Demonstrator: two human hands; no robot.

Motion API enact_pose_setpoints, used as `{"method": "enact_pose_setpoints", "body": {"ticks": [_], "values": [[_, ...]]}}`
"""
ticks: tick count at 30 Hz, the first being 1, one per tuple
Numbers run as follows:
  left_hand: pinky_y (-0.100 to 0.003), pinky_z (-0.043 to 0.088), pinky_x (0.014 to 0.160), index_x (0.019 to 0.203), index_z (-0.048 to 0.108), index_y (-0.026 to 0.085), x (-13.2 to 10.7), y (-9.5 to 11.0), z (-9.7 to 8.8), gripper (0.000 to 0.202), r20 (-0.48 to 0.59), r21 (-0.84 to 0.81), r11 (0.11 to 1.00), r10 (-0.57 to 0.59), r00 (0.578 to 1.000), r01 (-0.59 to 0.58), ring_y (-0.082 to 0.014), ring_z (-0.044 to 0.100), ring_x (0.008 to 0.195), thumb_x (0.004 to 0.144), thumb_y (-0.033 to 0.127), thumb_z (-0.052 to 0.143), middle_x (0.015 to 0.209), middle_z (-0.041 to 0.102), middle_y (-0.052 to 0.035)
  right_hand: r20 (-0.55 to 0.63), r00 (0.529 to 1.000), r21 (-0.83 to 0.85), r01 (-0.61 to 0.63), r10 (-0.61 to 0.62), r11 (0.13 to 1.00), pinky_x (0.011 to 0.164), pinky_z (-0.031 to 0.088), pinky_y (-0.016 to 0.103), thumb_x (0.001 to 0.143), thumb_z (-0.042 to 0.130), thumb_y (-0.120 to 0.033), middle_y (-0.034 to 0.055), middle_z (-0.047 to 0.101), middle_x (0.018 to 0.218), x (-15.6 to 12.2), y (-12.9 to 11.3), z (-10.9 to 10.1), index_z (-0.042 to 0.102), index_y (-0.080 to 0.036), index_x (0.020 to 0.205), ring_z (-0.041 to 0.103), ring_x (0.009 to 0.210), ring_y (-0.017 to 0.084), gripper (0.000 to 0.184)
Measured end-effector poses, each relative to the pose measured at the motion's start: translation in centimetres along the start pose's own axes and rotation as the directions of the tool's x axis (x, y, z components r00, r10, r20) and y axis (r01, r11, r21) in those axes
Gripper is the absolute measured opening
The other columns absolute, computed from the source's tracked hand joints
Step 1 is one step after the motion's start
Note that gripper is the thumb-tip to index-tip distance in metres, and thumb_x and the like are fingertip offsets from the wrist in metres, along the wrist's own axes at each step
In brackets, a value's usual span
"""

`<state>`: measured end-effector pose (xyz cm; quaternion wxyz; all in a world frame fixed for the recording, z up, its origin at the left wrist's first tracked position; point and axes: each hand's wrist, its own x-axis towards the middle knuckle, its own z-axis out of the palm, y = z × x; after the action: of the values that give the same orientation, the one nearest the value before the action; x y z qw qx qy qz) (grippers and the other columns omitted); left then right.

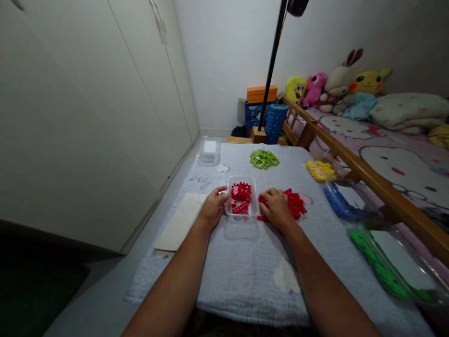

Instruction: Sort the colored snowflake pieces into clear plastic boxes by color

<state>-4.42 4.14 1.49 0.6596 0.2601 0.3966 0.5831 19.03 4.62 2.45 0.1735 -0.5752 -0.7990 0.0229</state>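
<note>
A clear plastic container (pixel 241 217) with red plastic building pieces (pixel 241 196) inside is on the cloth-covered table in front of me. My left hand (pixel 214 206) grips its left wall, thumb and fingers at the side. Just right of the container, my right hand (pixel 275 206) is palm down, its fingers curled over red pieces; one shows at the fingertips. A loose pile of red pieces (pixel 295 204) spreads beyond this hand, partly hidden by it.
Light green pieces (pixel 264 159) lie heaped at the back. A clear container (pixel 209 152) stands back left; a beige sheet (pixel 180 222) lies left. Along the right edge are containers of yellow (pixel 320 171), blue (pixel 342 201) and green pieces (pixel 379 262), beside a wooden bed rail (pixel 372 173).
</note>
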Motion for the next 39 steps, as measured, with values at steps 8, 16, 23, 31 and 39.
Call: {"method": "enact_pose_setpoints", "body": {"ticks": [8, 16, 23, 31, 39], "values": [[-0.023, 0.053, 0.057, 0.104, 0.057, 0.017, 0.1, -0.1, 0.0, 0.048, 0.015, -0.018, 1.0, -0.005, 1.0, 0.005, -0.0125, 0.066, 0.058, 0.062, 0.017, 0.079, 0.075, 0.071, 0.0005, -0.23, 0.971, 0.248, 0.119, -0.061, 0.961, 0.097, 0.032, 0.04, 0.094, 0.053, -0.03, 0.0079, 0.071, 0.108, -0.5, -1.9, -2.0, 0.069, -0.022, 0.109, 0.053, 0.105, 0.026, 0.023], [-0.025, 0.053, 0.058, 0.106, 0.057, 0.017, 0.1, -0.1, 0.0, 0.048, 0.028, -0.006, 1.0, 0.004, 1.0, -0.004, -0.013, 0.066, 0.059, 0.063, 0.018, 0.079, 0.077, 0.072, -0.0003, -0.187, 0.962, 0.219, 0.24, -0.2, 0.946, 0.108, 0.026, 0.045, 0.087, 0.061, -0.029, 0.0066, 0.068, 0.12, -1.0, -3.5, -1.8, 0.073, -0.023, 0.103, 0.047, 0.119, 0.027, 0.021], [-0.021, 0.05, 0.055, 0.104, 0.058, 0.017, 0.1, 0.0, 0.0, 0.047, 0.014, 0.003, 1.0, 0.001, 1.0, -0.001, -0.0116, 0.064, 0.057, 0.062, 0.017, 0.079, 0.073, 0.068, 0.0018, -0.265, 0.964, 0.218, 0.077, -0.016, 0.973, 0.102, 0.033, 0.041, 0.088, 0.05, -0.021, 0.0084, 0.069, 0.111, -0.4, -1.0, -2.2, 0.073, -0.022, 0.101, 0.051, 0.111, 0.026, 0.027], [-0.022, 0.05, 0.054, 0.104, 0.059, 0.018, 0.1, 0.0, -0.1, 0.046, 0.015, -0.005, 1.0, -0.004, 1.0, 0.004, -0.0116, 0.064, 0.057, 0.062, 0.017, 0.079, 0.071, 0.067, 0.0024, -0.084, 0.982, 0.033, -0.166, 0.168, 0.986, 0.089, 0.033, 0.041, 0.087, 0.053, -0.022, 0.0081, 0.072, 0.109, -0.1, 2.5, -1.8, 0.075, -0.022, 0.097, 0.053, 0.105, 0.028, 0.025], [-0.021, 0.049, 0.053, 0.105, 0.059, 0.017, 0.0, 0.1, 0.0, 0.048, 0.026, -0.001, 1.0, -0.006, 1.0, 0.006, -0.0119, 0.064, 0.057, 0.062, 0.018, 0.08, 0.072, 0.068, 0.0021, 0.149, 0.982, -0.142, -0.099, 0.12, 0.985, 0.092, 0.034, 0.046, 0.087, 0.061, -0.043, 0.0143, 0.066, 0.124, -0.7, 0.7, -1.2, 0.067, -0.02, 0.123, 0.053, 0.113, 0.035, 0.043]]}}
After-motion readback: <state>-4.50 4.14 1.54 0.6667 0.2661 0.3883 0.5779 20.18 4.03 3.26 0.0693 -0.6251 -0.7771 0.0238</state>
